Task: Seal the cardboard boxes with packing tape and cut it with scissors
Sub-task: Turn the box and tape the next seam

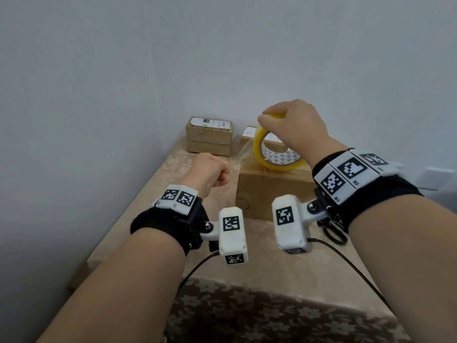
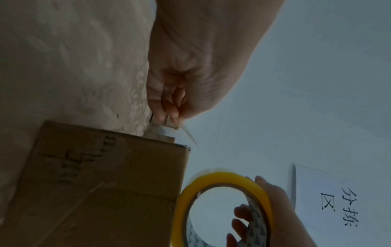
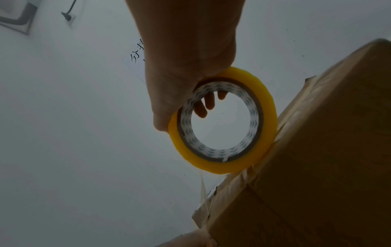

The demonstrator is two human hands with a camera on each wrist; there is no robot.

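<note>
Right hand (image 1: 294,127) grips the yellow tape roll (image 1: 274,154) from above, fingers hooked through the core (fingertips (image 3: 208,102) visible inside the ring in the right wrist view), thumb on the outer rim. Roll stands on edge, its lower rim on or just above the top of the near cardboard box (image 1: 269,191) — contact not certain. Left hand (image 1: 212,172) is off the box's left side, fingers curled, pinching the free end of a clear tape strip (image 1: 243,151) that runs taut from the roll down to the hand. Near box sits on a table with a beige patterned cloth (image 1: 158,184). Two more small boxes at the far end by the wall: a stacked pair (image 1: 209,136) with a white label on top, and another (image 1: 248,136) mostly hidden behind the roll. Scissors handle (image 1: 335,235) partly visible under the right wrist.
</note>
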